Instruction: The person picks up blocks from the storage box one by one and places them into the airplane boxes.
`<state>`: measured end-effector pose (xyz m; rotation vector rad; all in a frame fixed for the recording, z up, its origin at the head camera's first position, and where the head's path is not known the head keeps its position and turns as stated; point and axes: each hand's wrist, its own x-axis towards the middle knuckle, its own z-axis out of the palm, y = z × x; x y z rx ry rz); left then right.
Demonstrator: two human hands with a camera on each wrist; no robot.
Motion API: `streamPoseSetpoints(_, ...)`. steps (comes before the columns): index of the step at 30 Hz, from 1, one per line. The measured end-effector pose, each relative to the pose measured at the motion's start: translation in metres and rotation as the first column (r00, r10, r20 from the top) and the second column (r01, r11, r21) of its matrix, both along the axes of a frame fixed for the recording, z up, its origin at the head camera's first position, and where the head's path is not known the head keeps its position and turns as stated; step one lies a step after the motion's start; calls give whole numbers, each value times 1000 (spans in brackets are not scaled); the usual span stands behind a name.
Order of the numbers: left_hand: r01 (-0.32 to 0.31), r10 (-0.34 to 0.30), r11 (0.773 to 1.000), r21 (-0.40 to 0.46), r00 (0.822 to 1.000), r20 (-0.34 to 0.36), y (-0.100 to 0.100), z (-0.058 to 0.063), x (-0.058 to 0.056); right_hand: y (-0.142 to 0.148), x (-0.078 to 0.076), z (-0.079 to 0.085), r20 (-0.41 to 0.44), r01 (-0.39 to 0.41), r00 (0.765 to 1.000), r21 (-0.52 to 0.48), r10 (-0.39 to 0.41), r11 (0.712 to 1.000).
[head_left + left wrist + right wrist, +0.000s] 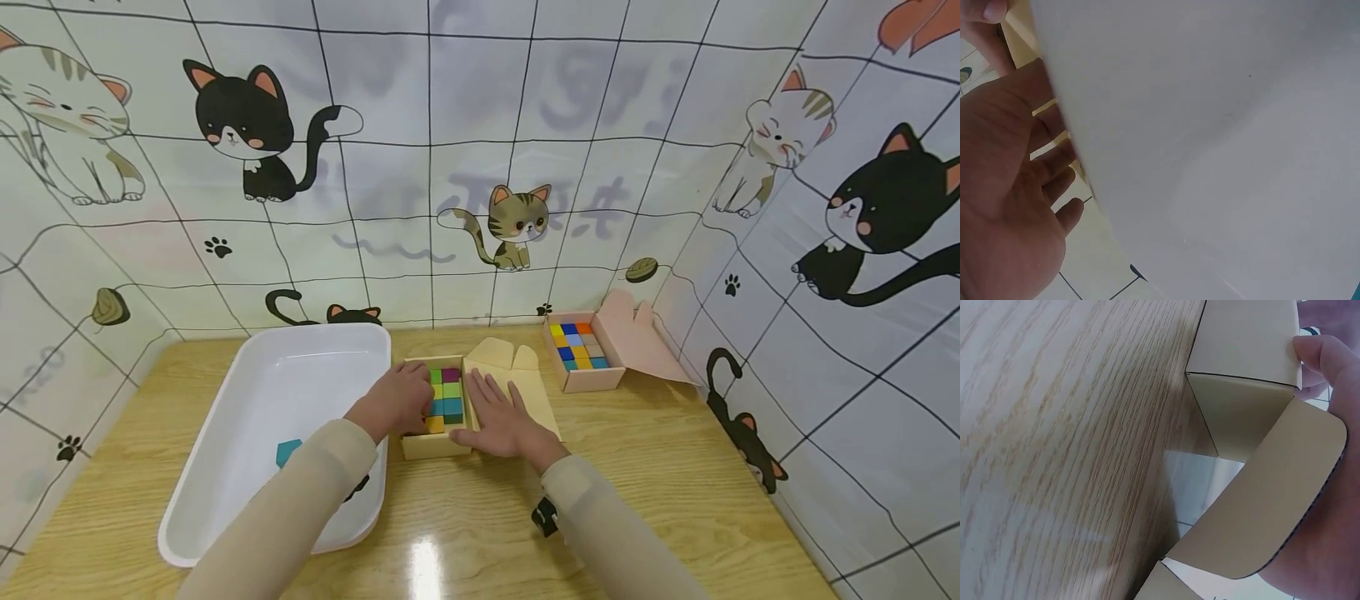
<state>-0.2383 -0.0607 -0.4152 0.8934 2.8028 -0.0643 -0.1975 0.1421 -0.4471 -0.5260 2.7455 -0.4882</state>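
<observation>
In the head view a cream cardboard box [437,447] holds several coloured cubes [452,406] in green, purple, teal and yellow. Its lid [536,400] lies folded out to the right. My left hand [401,398] reaches over the box's left side, fingers bent down at the cubes; the fingertips are hidden. In the left wrist view the tray covers part of that hand [1010,175]. My right hand [502,417] rests with spread fingers on the opened lid, the thumb at the box's right edge. In the right wrist view the right thumb [1319,353] touches the box's top edge.
A large white tray [225,417] stands to the left, with a teal block [287,452] inside. At the back right, a pink box [592,381] with several coloured cubes has its lid spread rightward. Cat-patterned sheets [390,183] enclose the wooden table [675,467].
</observation>
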Motion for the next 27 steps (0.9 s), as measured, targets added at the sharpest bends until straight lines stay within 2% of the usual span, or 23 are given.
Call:
streamPoseSetpoints(5,-39,40,994,102,999,-10,-24,20,-1,1,-3,-1,-6,-19,1000,-9,19,1000)
streamPoseSetpoints(10,-88,98,985,151,993,-61,-65,43,1,4,-5,2,12,-47,999,-10,47,999)
streamPoseSetpoints(14,-129,143,976,173,987,-72,-101,49,9,8,-6,7,32,-57,998,-9,57,998)
streamPoseSetpoints(17,-137,152,975,175,985,-77,-124,47,18,10,-6,10,40,-60,997,-18,61,998)
streamPoseSetpoints(21,-147,161,976,160,984,-78,-150,39,29,11,-6,11,37,-66,997,-38,68,997)
streamPoseSetpoints(27,-218,225,964,151,974,-33,-183,24,38,10,-4,7,10,-80,997,-39,80,996)
